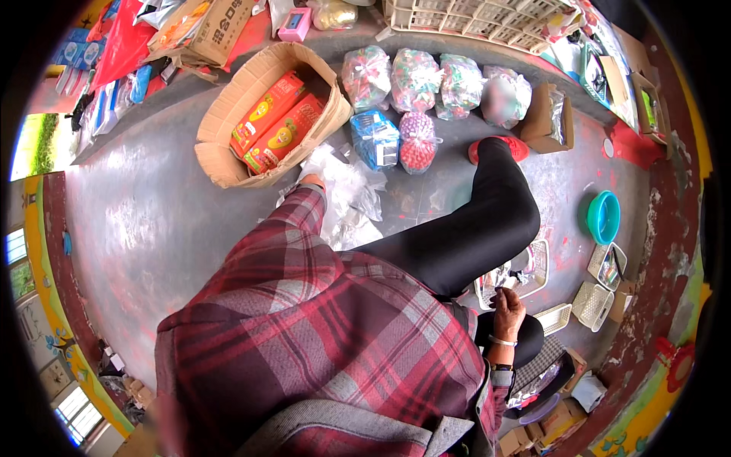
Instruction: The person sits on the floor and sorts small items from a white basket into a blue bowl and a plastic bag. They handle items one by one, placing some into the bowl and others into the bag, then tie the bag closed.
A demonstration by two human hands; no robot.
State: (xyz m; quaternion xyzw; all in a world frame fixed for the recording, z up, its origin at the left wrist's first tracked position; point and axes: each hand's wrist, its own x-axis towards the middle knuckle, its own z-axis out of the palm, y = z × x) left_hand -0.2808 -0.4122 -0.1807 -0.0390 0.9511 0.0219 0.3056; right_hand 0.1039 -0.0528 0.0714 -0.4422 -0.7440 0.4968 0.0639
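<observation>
Clear plastic bags (346, 199) lie crumpled on the floor (152, 221), and my left hand (311, 181) reaches into them past the plaid cuff; I cannot tell how wide that grip is, since the sleeve hides the fingers. My right hand (508, 306) rests loosely curled by a white basket (539, 268), seemingly holding nothing. Slick film could slip, I judge, or snag the cardboard box (228, 145) just beside it.

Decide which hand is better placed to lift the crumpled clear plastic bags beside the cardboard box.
Left. The left hand is at the clear plastic bags by the cardboard box; the right hand is apart, beyond the bent leg, at a white basket.
</observation>
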